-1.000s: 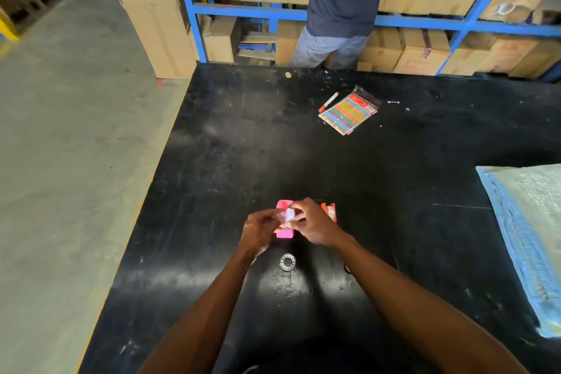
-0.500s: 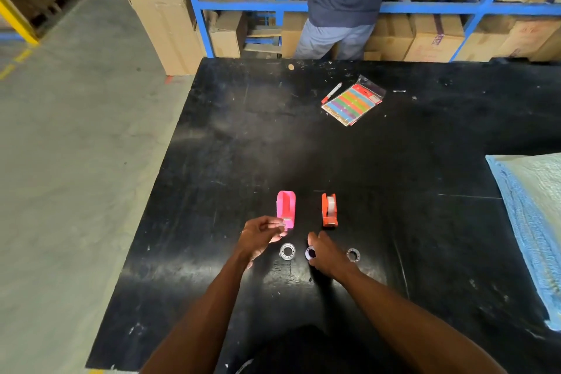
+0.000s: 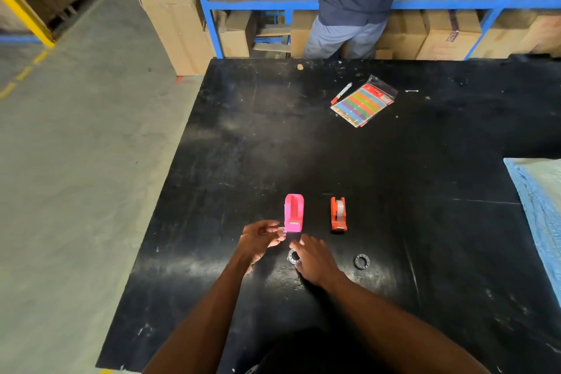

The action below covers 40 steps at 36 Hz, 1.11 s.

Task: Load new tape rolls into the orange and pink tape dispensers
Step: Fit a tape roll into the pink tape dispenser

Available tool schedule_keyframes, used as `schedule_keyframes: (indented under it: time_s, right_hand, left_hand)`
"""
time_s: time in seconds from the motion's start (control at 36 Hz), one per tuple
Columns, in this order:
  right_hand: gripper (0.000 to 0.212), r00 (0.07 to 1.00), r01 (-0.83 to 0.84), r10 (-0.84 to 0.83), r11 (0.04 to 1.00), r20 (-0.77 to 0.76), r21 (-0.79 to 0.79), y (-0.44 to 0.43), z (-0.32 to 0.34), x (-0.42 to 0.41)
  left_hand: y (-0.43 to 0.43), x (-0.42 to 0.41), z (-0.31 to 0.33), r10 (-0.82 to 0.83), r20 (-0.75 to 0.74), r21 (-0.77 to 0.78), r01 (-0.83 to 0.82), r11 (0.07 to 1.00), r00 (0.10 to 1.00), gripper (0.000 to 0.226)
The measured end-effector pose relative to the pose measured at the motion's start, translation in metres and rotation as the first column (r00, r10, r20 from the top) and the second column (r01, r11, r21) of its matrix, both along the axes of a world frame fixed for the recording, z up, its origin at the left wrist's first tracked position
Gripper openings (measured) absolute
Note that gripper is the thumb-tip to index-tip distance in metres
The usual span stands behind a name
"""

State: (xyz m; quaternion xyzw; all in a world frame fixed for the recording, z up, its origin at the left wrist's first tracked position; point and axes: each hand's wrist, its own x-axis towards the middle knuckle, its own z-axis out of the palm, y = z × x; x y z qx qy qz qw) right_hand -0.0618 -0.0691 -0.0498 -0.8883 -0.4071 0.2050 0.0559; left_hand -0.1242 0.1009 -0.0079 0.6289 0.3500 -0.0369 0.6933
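The pink tape dispenser (image 3: 294,212) stands on the black table (image 3: 394,161) with its cradle empty. To its right, the orange tape dispenser (image 3: 338,213) holds a clear roll. My left hand (image 3: 259,238) pinches a small pale pink piece (image 3: 282,229) just beside the pink dispenser's near end. My right hand (image 3: 314,258) lies palm down, its fingertips over a tape roll (image 3: 292,256) on the table; the hand hides its grip. A second loose tape roll (image 3: 361,261) lies further right, apart from both hands.
A packet of coloured strips (image 3: 362,105) and a red-capped marker (image 3: 341,92) lie at the far side. A blue-edged padded sheet (image 3: 540,200) covers the right edge. A person (image 3: 355,0) stands at the blue shelving with cardboard boxes. The table's left edge drops to concrete floor.
Both hands came off the pink dispenser, which now stands empty on the table. My right hand dropped to the rolls, then shifted left over the left one. My left hand keeps a small piece.
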Motion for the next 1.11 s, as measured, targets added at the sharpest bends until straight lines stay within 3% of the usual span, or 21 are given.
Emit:
schedule_keyframes:
  time_s: [0.08,0.17,0.28,0.61,0.78,1.11]
  right_hand:
    - [0.043,0.994,0.088,-0.079,0.989,-0.075,0.121,-0.004,0.0,0.003]
    - [0.039,0.938,0.28,-0.189,0.907,-0.292,0.314,-0.008,0.01,0.012]
    - [0.042,0.868,0.373,-0.156,0.832,-0.471,0.411,-0.011,0.025,0.027]
    - [0.042,0.798,0.454,-0.132,0.774,-0.588,0.441,-0.018,0.051,0.035]
    - [0.042,0.79,0.423,-0.098,0.802,-0.605,0.421,-0.017,0.051,0.036]
    - [0.041,0.823,0.372,-0.075,0.82,-0.564,0.435,-0.01,0.055,0.04]
  left_hand:
    - [0.003,-0.004,0.001,0.0,-0.001,0.018,0.0,1.0,1.0,0.023]
    - [0.002,-0.009,0.001,-0.015,0.001,0.015,0.015,1.0,1.0,0.021]
    - [-0.007,-0.009,0.002,-0.043,0.012,-0.005,0.043,0.999,0.999,0.018]
    - [-0.02,0.002,0.007,-0.1,0.029,0.036,0.099,0.994,0.995,0.024]
    - [-0.016,-0.002,0.008,-0.154,0.022,0.052,0.152,0.987,0.988,0.025]
    - [-0.015,-0.002,0.001,-0.04,0.033,-0.014,0.04,0.999,0.999,0.016]
